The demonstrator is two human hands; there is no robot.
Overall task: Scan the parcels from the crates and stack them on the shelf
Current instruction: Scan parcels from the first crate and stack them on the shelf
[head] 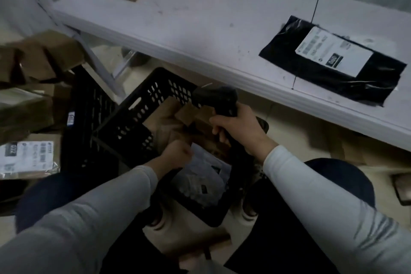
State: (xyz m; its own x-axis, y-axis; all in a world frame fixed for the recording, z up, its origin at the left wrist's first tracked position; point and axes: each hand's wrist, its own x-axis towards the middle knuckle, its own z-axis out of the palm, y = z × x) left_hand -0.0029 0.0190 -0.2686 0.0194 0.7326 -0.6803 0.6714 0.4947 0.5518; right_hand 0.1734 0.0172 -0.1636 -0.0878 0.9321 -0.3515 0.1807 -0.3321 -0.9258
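Grips a black scanner [216, 100] in the right hand [235, 131], fingers wrapped fully round the handle, head pointing far and left above the black crate [138, 104]. Reaches into that crate with the left hand [178, 153], fingers curled into a loose fist right at the far-left edge of a grey bagged parcel [200, 180]; cannot tell through the blur whether pinching the bag or merely touching it. Finds the parcel lying flat in the near half of the crate, label up, below and nearer than the scanner head, so likely calls for tipping the scanner down and back, or lifting the parcel with the left hand, plainly the closer of the two. Seems to run long from near to far, though too smeared to be sure. Shows a small cardboard box [189, 114] further in, just beyond the left hand, partly behind the scanner. Leaves the crate's near-right corner hidden under the right forearm, and the label print unreadable. Has the white shelf [189, 35] far and right, well apart from the crate, already bearing a black bagged parcel [333, 66] with a white label.
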